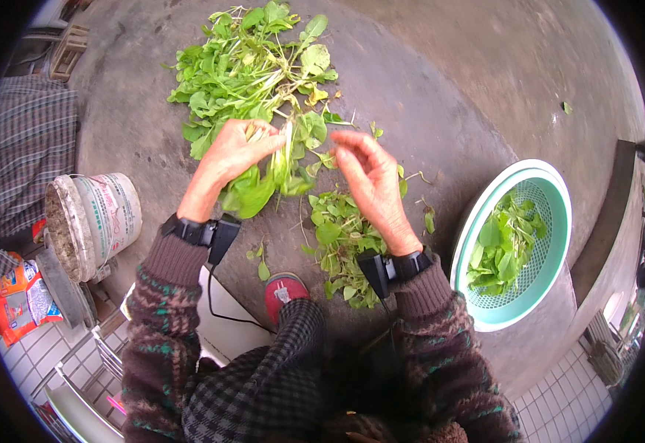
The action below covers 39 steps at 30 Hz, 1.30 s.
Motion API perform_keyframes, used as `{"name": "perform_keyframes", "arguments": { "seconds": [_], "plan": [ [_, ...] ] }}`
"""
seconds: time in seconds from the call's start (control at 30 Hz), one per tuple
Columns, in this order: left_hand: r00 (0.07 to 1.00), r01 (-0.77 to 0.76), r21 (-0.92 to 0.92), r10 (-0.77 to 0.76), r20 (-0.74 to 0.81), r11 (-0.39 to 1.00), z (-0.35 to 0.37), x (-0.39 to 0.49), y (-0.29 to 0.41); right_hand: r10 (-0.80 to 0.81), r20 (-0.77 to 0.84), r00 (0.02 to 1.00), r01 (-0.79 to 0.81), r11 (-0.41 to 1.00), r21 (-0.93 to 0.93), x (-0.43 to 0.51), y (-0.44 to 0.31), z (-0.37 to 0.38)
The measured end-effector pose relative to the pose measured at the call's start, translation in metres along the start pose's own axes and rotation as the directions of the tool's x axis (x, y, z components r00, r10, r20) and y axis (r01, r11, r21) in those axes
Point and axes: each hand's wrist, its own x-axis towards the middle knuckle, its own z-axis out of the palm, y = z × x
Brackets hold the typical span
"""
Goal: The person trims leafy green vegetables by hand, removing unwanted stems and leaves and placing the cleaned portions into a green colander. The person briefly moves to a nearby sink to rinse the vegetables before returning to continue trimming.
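My left hand (pixel 242 147) grips a small bunch of leafy greens (pixel 250 191) by the stems, its leaves hanging towards me. To its right my right hand (pixel 369 185) is raised, thumb and fingers slightly apart, with nothing clearly visible between them. Beyond my left hand lies a large heap of leafy greens (pixel 245 72) with pale stems and some yellowed leaves. A smaller pile of greens (pixel 336 238) lies on the floor below and beside my right hand. At the right, a green plastic colander (pixel 558 243) with a white outer rim holds picked leaves (pixel 502 249).
A dirty white plastic bucket (pixel 114 213) stands at the left near a checked cloth (pixel 34 127) and an orange plastic bag (pixel 15 299). Loose leaves and sprigs (pixel 263 266) lie on the concrete floor (pixel 411 83). My red shoe (pixel 285 293) is near the smaller pile.
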Motion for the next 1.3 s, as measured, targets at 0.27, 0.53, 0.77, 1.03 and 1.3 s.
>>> {"name": "perform_keyframes", "arguments": {
  "seconds": [0.27, 0.53, 0.77, 1.03, 1.3],
  "plan": [
    [0.973, -0.068, -0.068, 0.081, 0.215, 0.995, 0.027, -0.050, 0.024, 0.227, 0.250, 0.941, -0.257, 0.962, 0.094, 0.003, -0.021, 0.006],
    [0.989, -0.123, 0.155, 0.109, 0.096, 0.980, 0.040, -0.057, 0.021, 0.242, 0.185, 0.953, -0.192, 0.948, -0.253, -0.007, -0.018, 0.002],
    [0.880, 0.150, -0.123, -0.075, 0.470, 0.981, 0.035, -0.044, 0.013, 0.321, 0.290, 0.902, -0.208, 0.909, -0.360, -0.012, -0.022, -0.011],
    [0.965, -0.257, 0.215, 0.262, 0.002, 0.942, 0.047, -0.065, 0.029, 0.534, 0.396, 0.747, -0.630, 0.759, 0.164, -0.017, -0.011, -0.022],
    [0.968, -0.136, 0.029, 0.127, 0.214, 0.990, 0.056, -0.065, 0.014, 0.521, 0.233, 0.821, -0.547, 0.835, 0.060, -0.018, -0.001, -0.026]
  ]
}}
